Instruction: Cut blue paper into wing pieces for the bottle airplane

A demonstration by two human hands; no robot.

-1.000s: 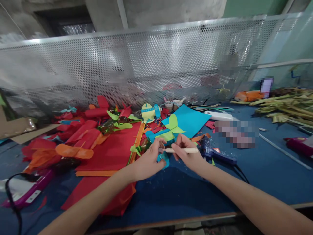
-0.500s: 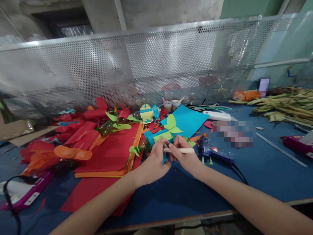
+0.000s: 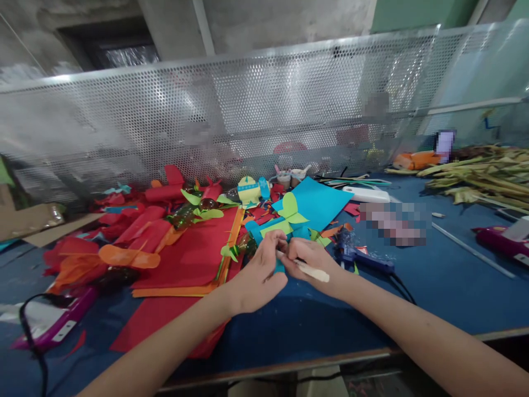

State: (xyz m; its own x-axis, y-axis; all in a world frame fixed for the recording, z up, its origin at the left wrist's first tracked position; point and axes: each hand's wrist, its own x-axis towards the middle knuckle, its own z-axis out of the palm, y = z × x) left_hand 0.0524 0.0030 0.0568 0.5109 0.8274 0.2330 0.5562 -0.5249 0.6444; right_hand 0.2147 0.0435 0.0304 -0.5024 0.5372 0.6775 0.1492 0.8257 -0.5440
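Note:
My left hand (image 3: 258, 273) and my right hand (image 3: 312, 262) meet fingertip to fingertip over the table's middle. A cream-coloured stick (image 3: 316, 272) lies in my closed right hand, its broad end toward the wrist. My left fingers are pinched together; what they hold is hidden. A bit of blue paper (image 3: 280, 267) shows between the hands. Just behind them lies a plastic bottle (image 3: 248, 243) wrapped in blue paper (image 3: 257, 234), with light green paper wings (image 3: 290, 205). A blue glue gun (image 3: 367, 259) rests right of my right hand.
Red and orange sheets (image 3: 182, 259) are stacked at left beside red paper-covered bottles (image 3: 140, 226). A blue sheet (image 3: 314, 204) lies behind. Purple power strips (image 3: 70, 320) sit at both sides. Dried stalks (image 3: 487, 173) are at right; a perforated metal screen (image 3: 264, 94) stands behind.
The cream stick has tilted, its broad end swinging down, as my right hand turned. My left hand stays nearly in place. The view has shifted slightly.

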